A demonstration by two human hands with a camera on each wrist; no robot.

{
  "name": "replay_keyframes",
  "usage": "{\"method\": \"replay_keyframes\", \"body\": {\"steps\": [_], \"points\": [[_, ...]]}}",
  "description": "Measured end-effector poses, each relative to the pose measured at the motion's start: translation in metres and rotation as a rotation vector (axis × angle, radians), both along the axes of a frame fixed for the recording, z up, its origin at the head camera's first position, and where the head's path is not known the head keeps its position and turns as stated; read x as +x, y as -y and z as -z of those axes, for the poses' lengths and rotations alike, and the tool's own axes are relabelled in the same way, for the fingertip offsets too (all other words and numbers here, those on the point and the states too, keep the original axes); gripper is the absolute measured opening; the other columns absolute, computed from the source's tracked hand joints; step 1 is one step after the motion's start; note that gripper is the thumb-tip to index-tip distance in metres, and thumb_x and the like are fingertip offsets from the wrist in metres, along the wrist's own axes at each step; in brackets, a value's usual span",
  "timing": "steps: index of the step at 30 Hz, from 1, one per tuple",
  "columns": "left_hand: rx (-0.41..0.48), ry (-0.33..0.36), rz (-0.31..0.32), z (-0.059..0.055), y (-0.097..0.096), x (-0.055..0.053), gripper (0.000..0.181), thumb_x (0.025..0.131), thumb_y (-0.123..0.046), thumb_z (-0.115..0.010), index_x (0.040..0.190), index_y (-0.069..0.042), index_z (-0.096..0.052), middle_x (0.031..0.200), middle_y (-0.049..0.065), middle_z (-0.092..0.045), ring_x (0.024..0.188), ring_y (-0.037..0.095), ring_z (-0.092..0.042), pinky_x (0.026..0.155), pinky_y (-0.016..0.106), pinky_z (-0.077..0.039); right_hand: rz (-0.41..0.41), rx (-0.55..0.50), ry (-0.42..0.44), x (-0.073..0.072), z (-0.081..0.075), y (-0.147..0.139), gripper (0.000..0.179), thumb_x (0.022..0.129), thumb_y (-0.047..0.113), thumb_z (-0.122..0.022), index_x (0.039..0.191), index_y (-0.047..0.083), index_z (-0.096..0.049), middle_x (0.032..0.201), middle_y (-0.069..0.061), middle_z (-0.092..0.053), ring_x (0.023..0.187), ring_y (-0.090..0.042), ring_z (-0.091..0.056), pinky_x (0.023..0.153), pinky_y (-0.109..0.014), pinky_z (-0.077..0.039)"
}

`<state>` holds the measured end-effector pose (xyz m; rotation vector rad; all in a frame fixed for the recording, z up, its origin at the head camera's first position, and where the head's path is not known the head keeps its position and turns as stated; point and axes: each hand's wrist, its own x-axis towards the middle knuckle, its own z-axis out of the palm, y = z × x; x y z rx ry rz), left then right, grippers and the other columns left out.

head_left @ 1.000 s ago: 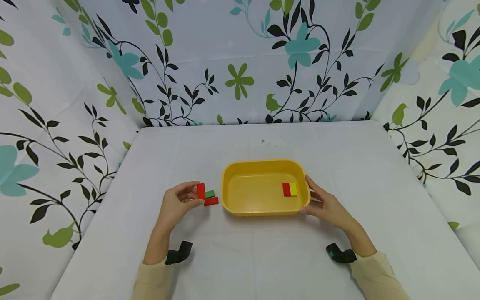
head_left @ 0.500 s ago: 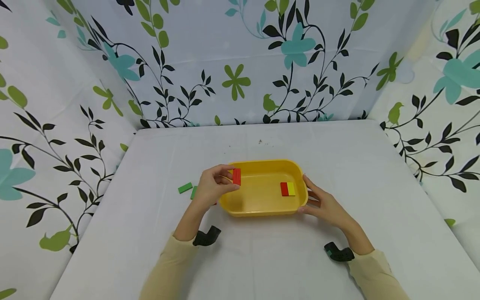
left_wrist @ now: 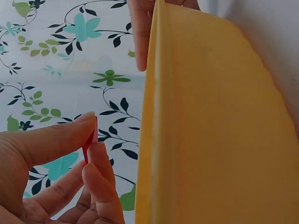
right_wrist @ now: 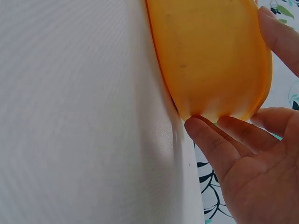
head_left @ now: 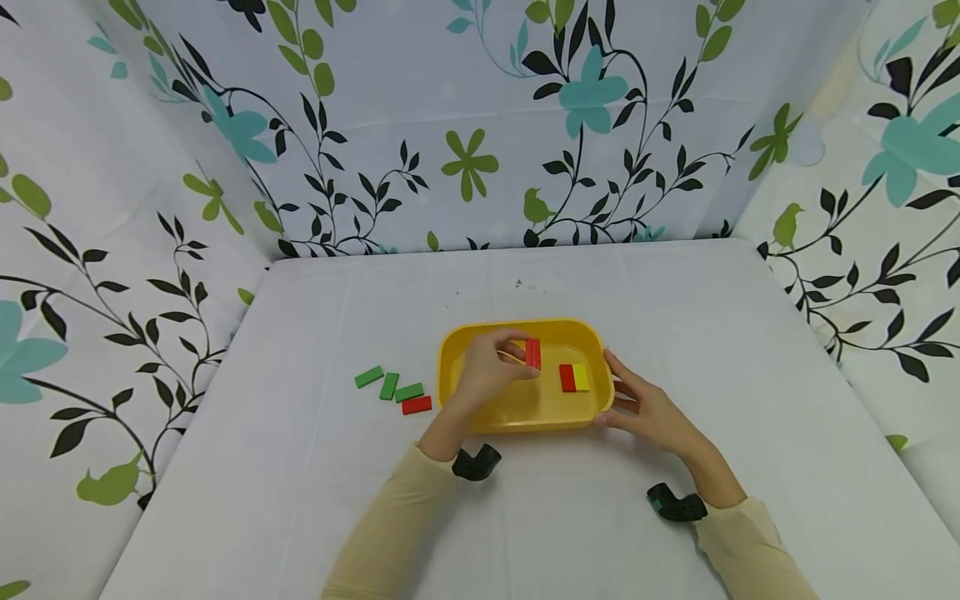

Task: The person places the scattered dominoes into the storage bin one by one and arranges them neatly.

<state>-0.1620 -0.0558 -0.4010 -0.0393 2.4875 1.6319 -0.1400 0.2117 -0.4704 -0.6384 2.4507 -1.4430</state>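
Over the middle of the yellow tray (head_left: 495, 422), my left hand (head_left: 483, 371) pinches a small red block (head_left: 532, 354) between thumb and fingers. The left wrist view shows this red block (left_wrist: 90, 142) edge-on, mostly covered by the fingertips. Inside the tray, toward its right end, a second red block (head_left: 567, 378) lies side by side with a yellow block (head_left: 581, 377). My right hand (head_left: 652, 408) holds the tray's right end, thumb at the near corner and fingers along the end wall. Up close, its fingertips (right_wrist: 198, 125) press against the tray (right_wrist: 215, 56).
Left of the tray, several loose blocks lie on the white table (head_left: 360, 317): a far-left green block (head_left: 369, 377), an upright-lying green block (head_left: 388, 386), another green block (head_left: 409, 392) and a red block (head_left: 417, 405). A leaf-patterned cloth (head_left: 420, 100) surrounds the table.
My left hand has carried the red block from beside the loose blocks rightward over the tray, uncovering the green ones. The right hand stays at the tray's right end.
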Motion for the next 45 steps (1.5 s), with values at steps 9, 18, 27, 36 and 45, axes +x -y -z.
{"method": "replay_keyframes", "body": {"steps": [9, 18, 27, 36, 45], "points": [[-0.075, 0.029, -0.025, 0.019, -0.029, -0.009, 0.047, 0.075, -0.004, -0.082, 0.119, -0.009, -0.068, 0.088, 0.007, -0.065, 0.079, 0.018, -0.055, 0.066, 0.022, -0.049, -0.004, 0.005, 0.009, -0.001, 0.002, -0.001, 0.094, 0.087, 0.025, -0.074, 0.158, 0.017, -0.012, 0.163, -0.015, -0.017, 0.136, -0.042, -0.043, 0.1, -0.042, -0.044], [-0.148, 0.086, -0.04, 0.031, -0.044, -0.016, 0.045, 0.075, 0.003, -0.078, 0.119, -0.006, -0.069, 0.082, 0.006, -0.063, 0.069, 0.017, -0.052, 0.057, 0.019, -0.047, -0.004, 0.001, 0.01, -0.001, 0.001, 0.0, 0.094, 0.087, 0.024, -0.074, 0.158, 0.017, -0.013, 0.163, -0.016, -0.017, 0.135, -0.043, -0.043, 0.099, -0.041, -0.045], [-0.24, 0.101, -0.058, 0.042, -0.051, -0.02, 0.046, 0.072, 0.006, -0.077, 0.117, -0.005, -0.07, 0.089, 0.009, -0.066, 0.072, 0.018, -0.053, 0.059, 0.02, -0.046, -0.005, 0.01, 0.003, 0.0, -0.002, 0.0, 0.095, 0.087, 0.025, -0.073, 0.158, 0.017, -0.012, 0.162, -0.017, -0.017, 0.135, -0.043, -0.043, 0.1, -0.042, -0.045], [-0.377, 0.068, -0.013, 0.045, -0.055, -0.019, 0.047, 0.072, 0.003, -0.076, 0.118, -0.005, -0.07, 0.115, 0.012, -0.068, 0.096, 0.025, -0.057, 0.084, 0.032, -0.053, -0.008, 0.0, 0.005, -0.001, 0.001, 0.0, 0.095, 0.087, 0.023, -0.074, 0.158, 0.016, -0.012, 0.163, -0.016, -0.016, 0.136, -0.043, -0.042, 0.1, -0.043, -0.044], [-0.463, 0.02, 0.012, 0.048, -0.054, -0.018, 0.045, 0.074, -0.001, -0.076, 0.118, -0.007, -0.07, 0.115, 0.009, -0.07, 0.098, 0.026, -0.062, 0.083, 0.033, -0.053, -0.006, -0.002, 0.005, -0.001, 0.001, 0.0, 0.095, 0.087, 0.023, -0.074, 0.158, 0.017, -0.012, 0.163, -0.016, -0.016, 0.136, -0.044, -0.042, 0.1, -0.043, -0.044]]}}
